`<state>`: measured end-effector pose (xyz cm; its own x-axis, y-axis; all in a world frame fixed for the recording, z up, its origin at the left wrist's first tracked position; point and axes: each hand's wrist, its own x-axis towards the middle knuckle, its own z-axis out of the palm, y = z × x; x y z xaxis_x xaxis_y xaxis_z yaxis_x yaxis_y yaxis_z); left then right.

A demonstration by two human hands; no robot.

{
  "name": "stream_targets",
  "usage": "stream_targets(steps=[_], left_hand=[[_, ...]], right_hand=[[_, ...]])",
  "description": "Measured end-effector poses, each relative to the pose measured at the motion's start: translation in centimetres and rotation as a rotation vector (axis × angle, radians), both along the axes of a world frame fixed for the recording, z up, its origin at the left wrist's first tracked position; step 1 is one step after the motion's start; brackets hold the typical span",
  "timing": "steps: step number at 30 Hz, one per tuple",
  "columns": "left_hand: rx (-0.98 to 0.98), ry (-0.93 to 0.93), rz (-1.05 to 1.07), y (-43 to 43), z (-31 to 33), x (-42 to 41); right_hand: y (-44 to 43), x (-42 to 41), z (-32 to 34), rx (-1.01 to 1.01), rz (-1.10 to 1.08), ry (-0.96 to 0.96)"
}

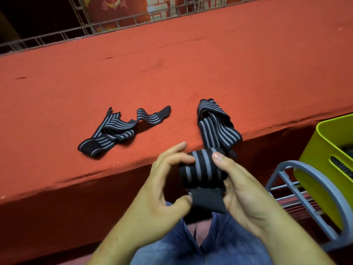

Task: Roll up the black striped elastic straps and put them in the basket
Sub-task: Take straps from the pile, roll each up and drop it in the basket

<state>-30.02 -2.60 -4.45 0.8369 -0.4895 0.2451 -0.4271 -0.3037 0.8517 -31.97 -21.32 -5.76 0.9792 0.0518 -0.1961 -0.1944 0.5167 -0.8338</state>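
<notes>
A black strap with grey stripes (203,169) is partly wound into a roll between my hands, in front of the red ledge. My left hand (166,190) pinches the roll's left side and its plain black end flap. My right hand (240,190) grips the right side, thumb on top. The strap's loose tail runs up onto the ledge and lies folded there (215,125). A second striped strap (116,129) lies unrolled and wavy on the ledge, left of my hands. The yellow-green basket (324,150) stands at the right edge, and something dark and striped shows inside it.
The basket sits on a grey metal rack (298,190) at the lower right. The red ledge (172,69) stretches wide across the view, with a metal railing (114,23) behind it. My knees in blue jeans are below my hands.
</notes>
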Motion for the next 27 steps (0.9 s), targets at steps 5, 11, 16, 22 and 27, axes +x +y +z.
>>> stream_targets(steps=[5,11,16,22,27], left_hand=[[0.269,-0.213,-0.118,0.4,0.9,-0.6],[0.349,-0.387,-0.098,0.5,-0.2,-0.4],[0.264,-0.465,0.026,0.0,-0.3,0.4],[0.224,-0.427,0.089,-0.3,0.3,0.4],[0.237,-0.407,0.181,0.2,0.2,-0.1]], right_hand=[[0.0,0.1,-0.1,0.073,-0.019,0.014],[-0.1,0.0,-0.1,0.105,-0.003,0.026],[0.0,0.0,-0.6,0.124,0.01,0.023],[0.1,0.1,-0.9,0.083,0.026,0.019],[-0.1,0.3,-0.9,0.09,-0.032,0.026]])
